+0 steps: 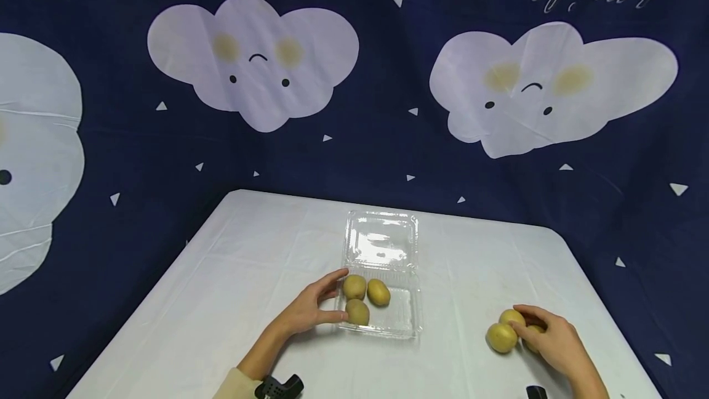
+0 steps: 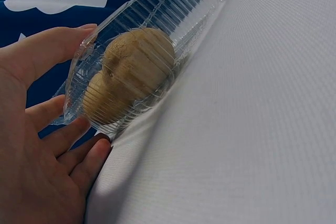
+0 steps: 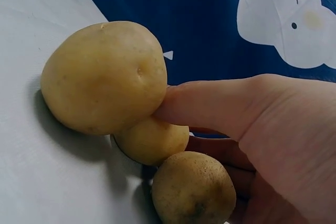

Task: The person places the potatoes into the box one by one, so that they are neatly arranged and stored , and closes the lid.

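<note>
A clear plastic clamshell container [image 1: 400,316] lies open, its lid [image 1: 382,242] folded back. Three potatoes [image 1: 379,292] sit inside, toward its left half. My left hand [image 1: 306,308] holds the container's left side, thumb at the near corner and index finger at the far one; in the left wrist view potatoes [image 2: 139,61] show through the ribbed wall. On the right, my right hand [image 1: 556,338] reaches into a cluster of three potatoes. Its thumb and fingers pinch the far potato [image 3: 152,142]. A larger potato [image 3: 105,80] and a browner potato [image 3: 194,190] lie against it.
A white-covered table [image 1: 454,288] bears everything, with rounded far corners. Behind and beside it hangs a dark blue curtain [image 1: 388,159] printed with clouds and small triangles. Black straps or devices [image 1: 279,388] show near the wrists.
</note>
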Available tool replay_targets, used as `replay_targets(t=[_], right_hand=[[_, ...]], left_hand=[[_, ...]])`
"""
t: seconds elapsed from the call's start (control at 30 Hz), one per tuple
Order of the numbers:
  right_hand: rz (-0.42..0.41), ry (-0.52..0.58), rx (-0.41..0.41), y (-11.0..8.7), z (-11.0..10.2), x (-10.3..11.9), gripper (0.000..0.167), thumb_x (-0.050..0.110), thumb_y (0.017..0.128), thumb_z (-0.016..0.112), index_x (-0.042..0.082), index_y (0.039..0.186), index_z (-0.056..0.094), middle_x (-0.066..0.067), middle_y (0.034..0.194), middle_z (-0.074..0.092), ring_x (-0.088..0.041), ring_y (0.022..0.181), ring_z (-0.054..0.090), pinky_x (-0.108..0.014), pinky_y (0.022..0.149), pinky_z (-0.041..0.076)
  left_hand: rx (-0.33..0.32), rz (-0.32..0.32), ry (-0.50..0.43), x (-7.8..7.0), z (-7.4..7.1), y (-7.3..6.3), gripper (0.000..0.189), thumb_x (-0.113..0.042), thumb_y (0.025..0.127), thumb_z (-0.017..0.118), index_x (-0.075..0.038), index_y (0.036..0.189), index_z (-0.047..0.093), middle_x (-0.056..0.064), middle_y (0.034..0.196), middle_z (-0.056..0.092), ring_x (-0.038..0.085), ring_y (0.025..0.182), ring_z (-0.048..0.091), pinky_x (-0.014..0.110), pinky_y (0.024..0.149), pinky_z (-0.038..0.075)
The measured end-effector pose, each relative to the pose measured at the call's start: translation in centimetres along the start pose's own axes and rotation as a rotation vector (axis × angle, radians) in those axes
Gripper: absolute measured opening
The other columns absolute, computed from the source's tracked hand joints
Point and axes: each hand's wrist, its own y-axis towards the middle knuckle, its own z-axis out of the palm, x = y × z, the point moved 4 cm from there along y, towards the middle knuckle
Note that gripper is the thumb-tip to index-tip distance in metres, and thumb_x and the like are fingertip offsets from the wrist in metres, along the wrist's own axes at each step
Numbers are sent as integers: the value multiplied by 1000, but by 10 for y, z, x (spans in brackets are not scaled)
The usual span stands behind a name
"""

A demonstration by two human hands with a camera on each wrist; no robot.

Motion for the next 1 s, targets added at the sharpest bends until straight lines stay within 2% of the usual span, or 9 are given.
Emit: replay_targets(t=[0.3,0.53,0.67,0.9,1.0], right_hand=[[30,12,-17,0,1,2,56,52,78,70,13,118,66,-5,102,72,-7,89,61,-17,69,44],[34,26,-84,0,1,2,55,51,76,73,13,115,68,-5,98,73,6,81,56,-14,65,41],[82,55,-90,1,1,2,58,55,75,72,16,116,68,-5,101,73,5,83,57,-14,66,40],[167,97,-82,3,2,3,64,61,73,70,18,120,65,-8,111,71,11,83,54,-16,72,40],[186,115,-89,3,2,4,67,62,72,70,18,122,64,-10,113,70,10,82,56,-12,70,41]], left_hand=[[-2,-12,4,2,0,0,86,-19,76,78,-9,147,30,13,153,32,33,136,40,46,115,36],[5,-2,4,-1,-1,0,86,-18,77,78,-9,148,30,14,153,31,33,137,39,48,115,35],[2,10,6,-2,-1,0,86,-17,77,78,-8,147,30,15,153,31,33,138,38,48,115,35],[6,1,7,-2,-1,0,85,-18,77,78,-9,147,30,16,153,31,32,138,37,47,115,34],[5,5,6,-2,-1,0,86,-17,77,78,-9,147,30,17,153,31,33,138,37,47,115,35]])
